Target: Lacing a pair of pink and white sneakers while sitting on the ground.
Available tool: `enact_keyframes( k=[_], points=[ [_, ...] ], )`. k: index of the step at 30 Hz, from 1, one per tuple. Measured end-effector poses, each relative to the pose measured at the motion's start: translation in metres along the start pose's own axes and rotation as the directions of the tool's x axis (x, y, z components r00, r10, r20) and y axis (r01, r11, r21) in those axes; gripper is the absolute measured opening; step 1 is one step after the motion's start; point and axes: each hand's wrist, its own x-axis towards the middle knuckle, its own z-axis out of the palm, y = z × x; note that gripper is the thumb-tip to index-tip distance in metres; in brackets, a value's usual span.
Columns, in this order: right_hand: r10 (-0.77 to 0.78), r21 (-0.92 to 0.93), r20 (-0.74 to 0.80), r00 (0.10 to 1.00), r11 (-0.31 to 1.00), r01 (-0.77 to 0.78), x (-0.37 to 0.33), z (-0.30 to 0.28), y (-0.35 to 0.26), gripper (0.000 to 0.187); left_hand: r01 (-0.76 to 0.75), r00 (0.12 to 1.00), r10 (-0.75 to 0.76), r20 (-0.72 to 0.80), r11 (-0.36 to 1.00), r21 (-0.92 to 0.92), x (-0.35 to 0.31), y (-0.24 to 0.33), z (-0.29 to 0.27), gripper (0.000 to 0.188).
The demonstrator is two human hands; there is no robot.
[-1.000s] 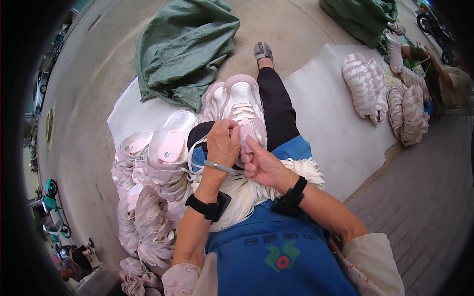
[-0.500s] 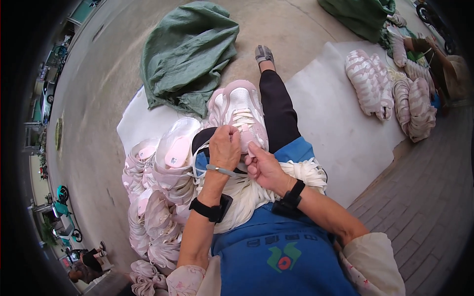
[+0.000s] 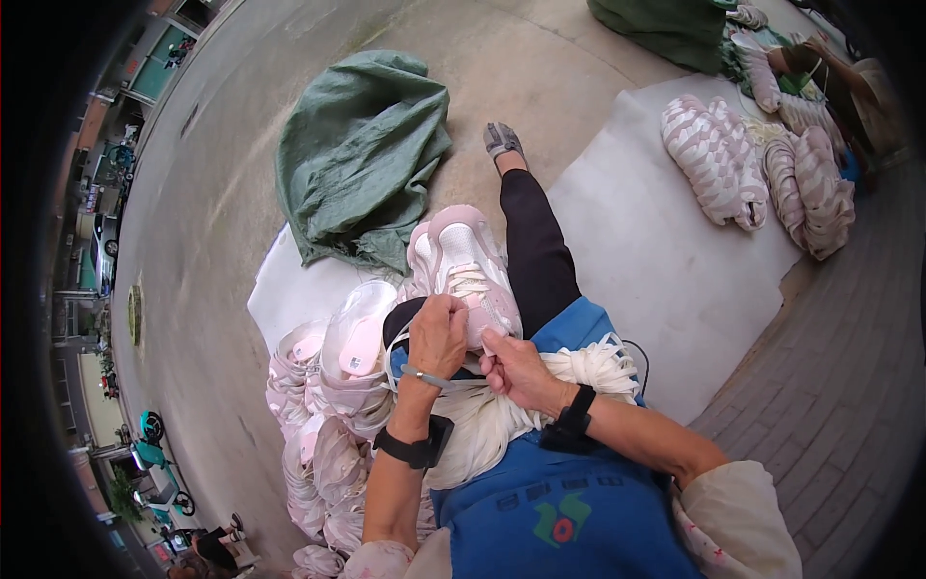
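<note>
A pink-and-white sneaker [image 3: 470,256] lies in my lap, toe pointing away, with a cream shoelace [image 3: 467,281] threaded across its front. My left hand [image 3: 439,338] is closed at the left side of the shoe's opening, fingertips pinched on a shoelace; a white strand loops beside that hand. My right hand [image 3: 523,369] pinches the near edge of the sneaker between thumb and curled fingers. Its fingertips are partly hidden. Below both hands, a thick bundle of cream laces [image 3: 482,444] drapes over my blue apron [image 3: 569,492]. Another sneaker sits against the left of this one.
Stacked pink-and-white sneakers [image 3: 333,463] stand to my left, clear wrapping around an upper one. A green sack [image 3: 362,164] lies ahead on the ground. On the white sheet [image 3: 666,289] at right are bundled shoes [image 3: 714,159]. Another person's arm [image 3: 839,72] shows at far right.
The view has tilted and shifted, so my hands and the sneaker appear lower. Both hands keep nearly the same hold on the shoe.
</note>
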Motion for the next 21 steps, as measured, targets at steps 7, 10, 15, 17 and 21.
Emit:
enact_keyframes(
  k=[7,10,15,17,21],
  points=[
    [0.025,0.026,0.011,1.0,0.999,-0.026,0.002,0.0,0.0,0.03,-0.105,0.984,0.102,-0.146,0.994,-0.012,-0.01,0.001,0.01,0.009],
    [0.015,0.032,0.013,1.0,0.999,-0.016,0.004,0.001,-0.001,0.034,-0.076,0.982,0.078,-0.174,0.997,0.019,-0.008,0.002,0.01,0.01],
    [0.052,0.03,-0.006,0.999,0.998,-0.052,0.006,0.0,-0.002,0.033,-0.053,0.984,0.039,-0.174,0.995,-0.081,-0.003,0.002,0.012,0.01],
    [0.053,0.017,-0.008,0.999,0.998,-0.053,0.008,-0.001,-0.001,0.033,-0.017,0.984,-0.008,-0.18,0.99,-0.138,-0.001,0.003,0.014,0.011],
    [0.057,0.038,0.014,0.998,0.998,-0.058,0.008,0.0,-0.001,0.033,-0.025,0.975,-0.003,-0.223,0.992,-0.124,0.0,0.001,0.014,0.013]
  ],
)
